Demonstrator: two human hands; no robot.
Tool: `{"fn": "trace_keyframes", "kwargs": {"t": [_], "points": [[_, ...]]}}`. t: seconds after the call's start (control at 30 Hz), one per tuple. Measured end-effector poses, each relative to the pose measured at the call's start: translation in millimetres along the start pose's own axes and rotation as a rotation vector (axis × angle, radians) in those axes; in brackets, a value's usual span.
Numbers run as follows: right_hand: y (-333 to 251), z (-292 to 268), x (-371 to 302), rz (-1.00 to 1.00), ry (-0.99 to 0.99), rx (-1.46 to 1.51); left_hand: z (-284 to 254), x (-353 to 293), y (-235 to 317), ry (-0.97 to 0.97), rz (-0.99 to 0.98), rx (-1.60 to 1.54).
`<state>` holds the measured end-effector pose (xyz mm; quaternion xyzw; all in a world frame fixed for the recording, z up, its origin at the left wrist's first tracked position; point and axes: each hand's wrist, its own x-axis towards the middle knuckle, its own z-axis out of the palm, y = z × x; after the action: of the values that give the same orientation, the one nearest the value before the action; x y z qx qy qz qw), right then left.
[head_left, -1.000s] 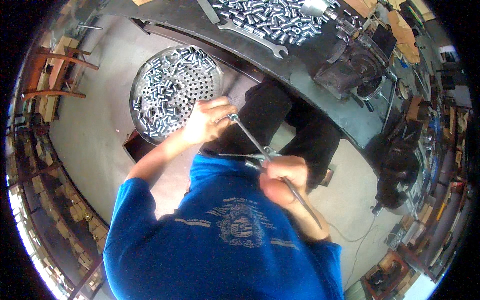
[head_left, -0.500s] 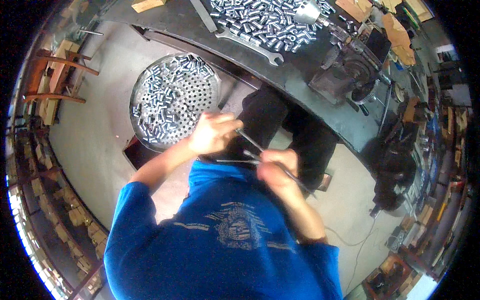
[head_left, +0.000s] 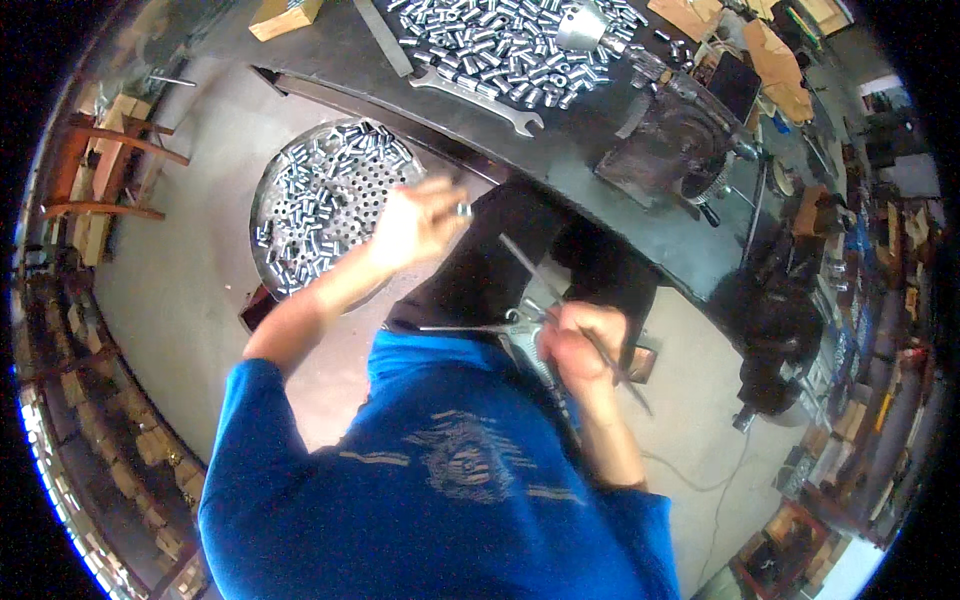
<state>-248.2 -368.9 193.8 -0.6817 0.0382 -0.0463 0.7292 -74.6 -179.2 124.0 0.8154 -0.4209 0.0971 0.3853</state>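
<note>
My left hand (head_left: 420,222) is raised beside the perforated tray, a small shiny metal sleeve (head_left: 464,209) at its fingertips. My right hand (head_left: 585,338) is closed round a thin grey metal rod (head_left: 528,262), which slants from upper left to lower right through the fist. Against the same hand sits a silver air blow gun (head_left: 528,338), its slim nozzle pointing left across my lap. How the fingers share the rod and the gun is partly hidden. The round perforated metal tray (head_left: 368,200) holds many loose sleeves, mostly along its left and far sides.
On the dark workbench (head_left: 560,165) lie a heap of metal sleeves (head_left: 500,45), an open-ended wrench (head_left: 478,98) and a flat bar (head_left: 383,38). A greasy machine (head_left: 670,150) stands at its right. A wooden stool (head_left: 110,165) is far left; a thin cable (head_left: 695,487) crosses the floor.
My left hand has moved away from the rod's end, up and apart, with a sleeve at its fingertips. My right hand has shifted slightly right, showing more of the blow gun.
</note>
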Motion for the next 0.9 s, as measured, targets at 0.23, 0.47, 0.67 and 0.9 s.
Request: {"fn": "trace_keyframes", "kwargs": {"t": [0.23,0.47,0.67,0.9], "points": [[-3.8,2.6,-7.4,0.048,0.03,0.081,9.9,158.6,-28.9,0.051,-0.376,-0.54],[24.3,-4.5,-6.6,0.071,0.045,0.02,-15.7,108.5,4.0,-0.056,-0.301,-0.69],[51.4,11.4,4.6,-0.095,0.073,-0.012,-3.3,1.2,74.2,-0.46,-0.624,-1.028],[34.6,23.2,7.5,0.182,0.038,0.195,17.9,-26.6,82.6,-0.361,-0.668,-1.276]]}}
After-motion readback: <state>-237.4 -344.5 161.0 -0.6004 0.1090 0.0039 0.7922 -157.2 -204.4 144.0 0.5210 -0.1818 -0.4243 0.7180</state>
